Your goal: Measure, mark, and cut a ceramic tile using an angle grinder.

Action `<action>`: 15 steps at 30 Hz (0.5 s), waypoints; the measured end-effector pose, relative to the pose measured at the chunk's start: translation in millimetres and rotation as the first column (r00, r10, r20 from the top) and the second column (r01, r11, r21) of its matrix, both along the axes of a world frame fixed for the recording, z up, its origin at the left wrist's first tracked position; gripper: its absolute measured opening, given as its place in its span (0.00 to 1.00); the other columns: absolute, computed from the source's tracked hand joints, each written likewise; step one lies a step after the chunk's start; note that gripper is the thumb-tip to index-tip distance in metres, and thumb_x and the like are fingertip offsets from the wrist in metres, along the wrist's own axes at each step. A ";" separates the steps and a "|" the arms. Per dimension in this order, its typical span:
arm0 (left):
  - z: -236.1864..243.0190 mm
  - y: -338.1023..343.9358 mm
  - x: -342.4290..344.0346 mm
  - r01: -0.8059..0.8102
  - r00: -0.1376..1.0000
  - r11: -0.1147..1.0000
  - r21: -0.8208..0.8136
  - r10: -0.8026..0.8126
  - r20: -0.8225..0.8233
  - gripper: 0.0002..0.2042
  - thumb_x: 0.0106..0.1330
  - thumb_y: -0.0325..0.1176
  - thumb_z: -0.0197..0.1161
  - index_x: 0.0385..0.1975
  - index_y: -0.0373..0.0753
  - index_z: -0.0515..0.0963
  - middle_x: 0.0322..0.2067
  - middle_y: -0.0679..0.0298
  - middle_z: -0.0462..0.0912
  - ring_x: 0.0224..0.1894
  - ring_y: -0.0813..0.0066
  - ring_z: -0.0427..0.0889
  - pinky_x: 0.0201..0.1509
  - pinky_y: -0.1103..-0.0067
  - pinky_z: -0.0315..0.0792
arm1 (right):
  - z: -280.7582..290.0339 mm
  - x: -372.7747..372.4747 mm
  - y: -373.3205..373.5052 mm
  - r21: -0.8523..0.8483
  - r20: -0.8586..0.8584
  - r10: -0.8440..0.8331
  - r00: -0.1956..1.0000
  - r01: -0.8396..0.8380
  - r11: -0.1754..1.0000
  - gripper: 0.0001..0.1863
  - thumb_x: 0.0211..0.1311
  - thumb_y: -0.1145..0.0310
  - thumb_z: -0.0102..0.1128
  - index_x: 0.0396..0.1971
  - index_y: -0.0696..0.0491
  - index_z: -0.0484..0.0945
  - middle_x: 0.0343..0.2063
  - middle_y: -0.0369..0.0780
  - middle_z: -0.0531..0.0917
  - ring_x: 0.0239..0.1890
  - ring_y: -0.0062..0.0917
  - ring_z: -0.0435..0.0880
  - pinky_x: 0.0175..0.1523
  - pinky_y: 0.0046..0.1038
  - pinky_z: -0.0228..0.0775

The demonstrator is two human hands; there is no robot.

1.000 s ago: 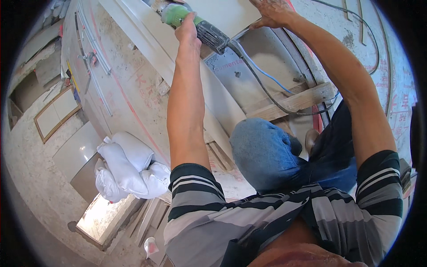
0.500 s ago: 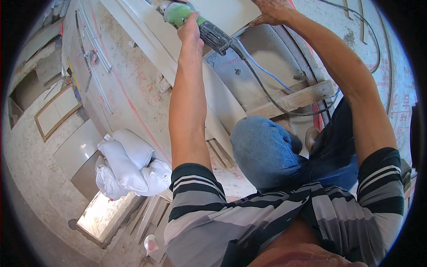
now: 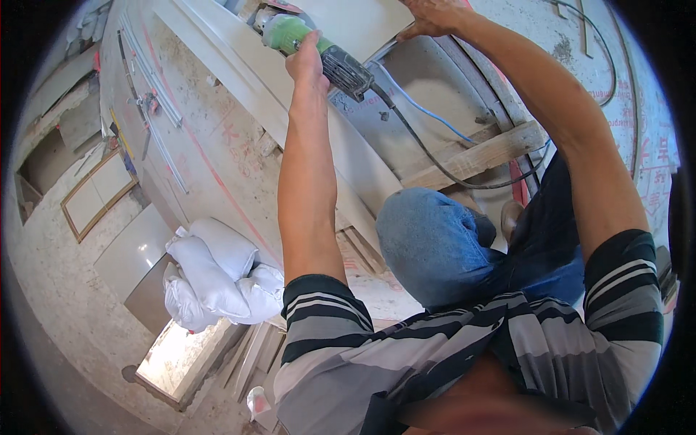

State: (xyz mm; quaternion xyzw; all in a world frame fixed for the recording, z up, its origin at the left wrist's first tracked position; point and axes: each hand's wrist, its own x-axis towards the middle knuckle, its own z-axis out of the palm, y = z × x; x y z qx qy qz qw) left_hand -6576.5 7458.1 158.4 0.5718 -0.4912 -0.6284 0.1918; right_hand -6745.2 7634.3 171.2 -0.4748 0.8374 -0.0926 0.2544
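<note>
My left hand [image 3: 306,64] is wrapped round the body of an angle grinder [image 3: 346,72], green at the head and black toward the cord end. The grinder's head lies over the left side of a pale flat panel [image 3: 351,20], and its disc is only partly visible at the top edge. My right hand [image 3: 436,16] rests at the panel's right corner with fingers spread, part of it beyond the top edge. From the grinder a black cord [image 3: 417,138] runs back toward my knees, and a thin blue hose [image 3: 428,114] curves beside it.
Under the cord lies a wooden beam [image 3: 482,156], just in front of my bent knee. Long pale strips [image 3: 250,65] run along the panel's left side. White sacks [image 3: 210,272] are piled at left, and metal rods [image 3: 148,69] lie on the floor farther off.
The grinder and my left hand have shifted slightly forward and left. My right hand has also slid a little forward and left along the panel's corner. The view has tilted slightly.
</note>
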 end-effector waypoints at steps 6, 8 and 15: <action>-5.1 2.1 5.5 0.001 1.000 1.000 -0.007 -0.001 0.002 0.21 0.49 0.33 0.67 0.40 0.27 0.71 0.33 0.56 0.77 0.29 0.65 0.79 0.33 0.68 0.76 | -0.6 0.5 0.3 0.009 0.012 0.007 1.000 -0.008 1.000 0.62 0.34 0.38 0.69 0.68 0.42 0.41 0.64 0.61 0.39 0.64 0.58 0.50 0.61 0.49 0.57; -8.6 0.1 7.4 0.027 1.000 0.999 -0.040 -0.026 0.003 0.21 0.51 0.33 0.66 0.41 0.28 0.70 0.32 0.56 0.77 0.28 0.63 0.80 0.30 0.67 0.77 | -1.5 0.9 -0.1 0.022 -0.007 0.004 1.000 -0.004 1.000 0.62 0.33 0.38 0.69 0.68 0.42 0.41 0.64 0.61 0.39 0.64 0.58 0.50 0.61 0.49 0.57; -16.5 2.7 13.6 0.030 0.999 0.998 -0.062 -0.032 -0.036 0.21 0.50 0.33 0.67 0.41 0.28 0.70 0.31 0.57 0.76 0.27 0.63 0.79 0.30 0.68 0.77 | -7.8 0.5 -2.1 0.010 -0.043 -0.005 0.999 0.006 1.000 0.63 0.32 0.38 0.69 0.68 0.42 0.41 0.64 0.61 0.39 0.64 0.58 0.49 0.61 0.49 0.57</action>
